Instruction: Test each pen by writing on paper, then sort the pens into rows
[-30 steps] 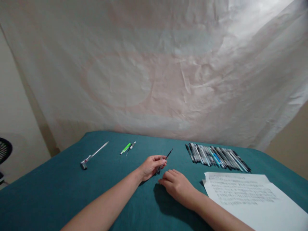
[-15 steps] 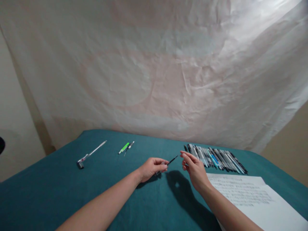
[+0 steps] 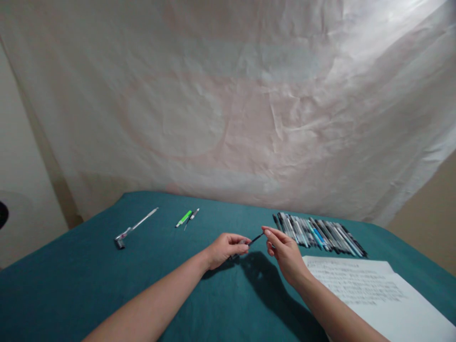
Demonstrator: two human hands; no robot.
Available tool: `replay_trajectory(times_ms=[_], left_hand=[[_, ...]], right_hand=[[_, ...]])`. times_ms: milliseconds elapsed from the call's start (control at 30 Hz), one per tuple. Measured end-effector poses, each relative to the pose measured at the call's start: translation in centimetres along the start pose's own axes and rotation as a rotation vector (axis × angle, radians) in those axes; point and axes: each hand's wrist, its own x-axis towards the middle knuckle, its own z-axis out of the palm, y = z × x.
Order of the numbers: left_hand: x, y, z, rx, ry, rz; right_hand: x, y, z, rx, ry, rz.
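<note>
My left hand (image 3: 225, 248) is closed round the lower end of a thin dark pen (image 3: 255, 239), held just above the teal tablecloth (image 3: 107, 294). The pen points up and right. My right hand (image 3: 285, 251) is raised beside it, thumb and forefinger pinched at the pen's tip. Just behind my right hand lies a row of several pens (image 3: 318, 233), side by side.
A printed white sheet (image 3: 370, 289) lies at the right, under my right forearm. Farther left on the cloth lie a green pen (image 3: 184, 218), a small dark-tipped pen piece (image 3: 193, 215) and a clear pen barrel (image 3: 134, 227). A creased white sheet (image 3: 228, 104) hangs behind the table.
My right hand lifted off the cloth, swung up to the right, then came in until its fingertips met the pen's tip. My left hand kept its hold and tilted the pen.
</note>
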Motion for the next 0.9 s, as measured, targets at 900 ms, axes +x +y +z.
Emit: replay_trajectory(times_ms=[900], left_hand=[[-0.9,1.2,1.4,0.010,-0.038,-0.026]], right_hand=[[-0.7,0.7,0.5,-0.073,-0.058,0.023]])
